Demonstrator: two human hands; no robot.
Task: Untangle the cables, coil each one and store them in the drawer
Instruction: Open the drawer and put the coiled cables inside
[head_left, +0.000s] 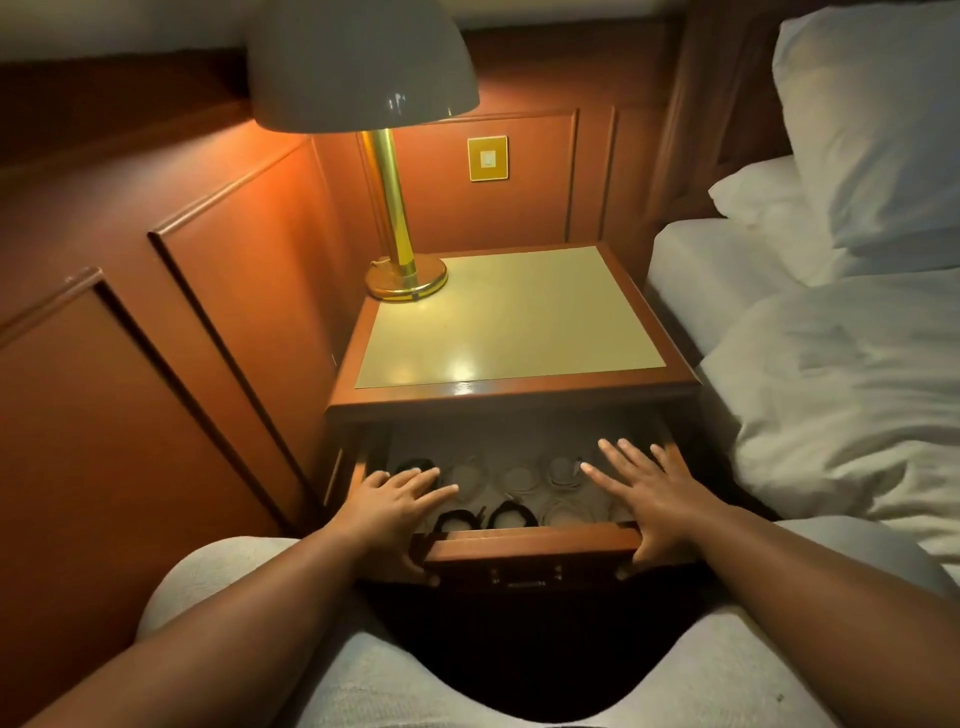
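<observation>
I think I am almost done. The drawer (530, 545) of the little table (511, 317) is pulled out, and the cables lie inside it in small round coils. I can see dark coils (506, 514) near the front and pale coils (563, 470) in the middle and at the back. None of them looks knotted with another, but it is dim in there, so I cannot count them for sure.

My left hand (397, 496) is flat with the fingers spread, and it holds nothing. It rests over the left side of the drawer, with the thumb down at the front edge. My right hand (649, 493) is spread wide too and also holds nothing. It sits over the right side, with its thumb on the front edge.

The top of the table has only the lamp (402, 208) on it. I see no loose cable there or on the bed (831, 389). I think the only job left is to push the drawer shut.
</observation>
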